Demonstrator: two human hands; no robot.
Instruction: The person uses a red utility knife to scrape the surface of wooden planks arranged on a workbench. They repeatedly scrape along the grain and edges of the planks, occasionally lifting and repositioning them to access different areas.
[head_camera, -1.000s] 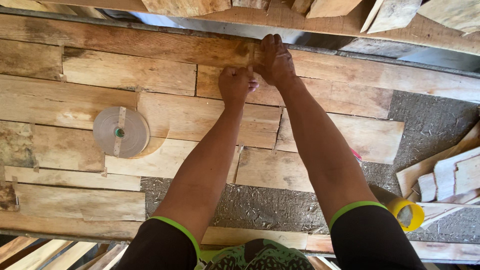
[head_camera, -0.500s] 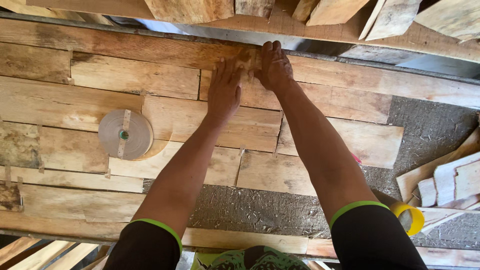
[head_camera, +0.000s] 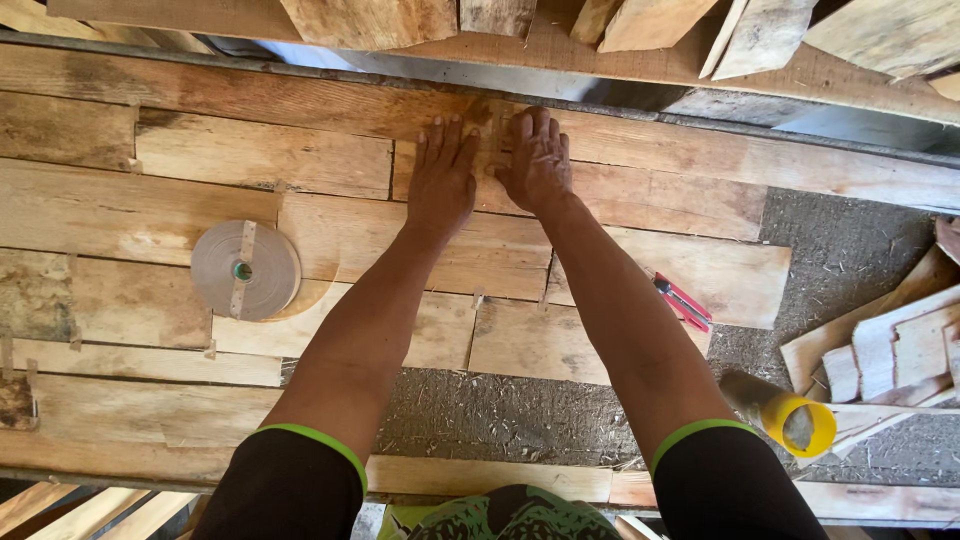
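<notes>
Thin wood veneer sheets (head_camera: 260, 155) lie edge to edge on a work surface, joined by short strips of brown tape. My left hand (head_camera: 442, 178) lies flat with fingers spread on a sheet at the far middle. My right hand (head_camera: 536, 160) presses flat right beside it, over the seam between two sheets. Neither hand holds anything. A roll of brown paper tape (head_camera: 245, 269) rests on the sheets to the left of my left arm.
A red-handled cutter (head_camera: 682, 301) lies on a sheet by my right forearm. A yellow-capped roll (head_camera: 785, 415) sits at the right on the grey felt-like bed (head_camera: 850, 250). Loose veneer offcuts (head_camera: 880, 345) pile at the right edge, more wood (head_camera: 600, 30) along the far side.
My left hand went from a closed fist to an open palm pressed flat on the sheet. The right hand slid slightly nearer and flattened. The red cutter has come into view.
</notes>
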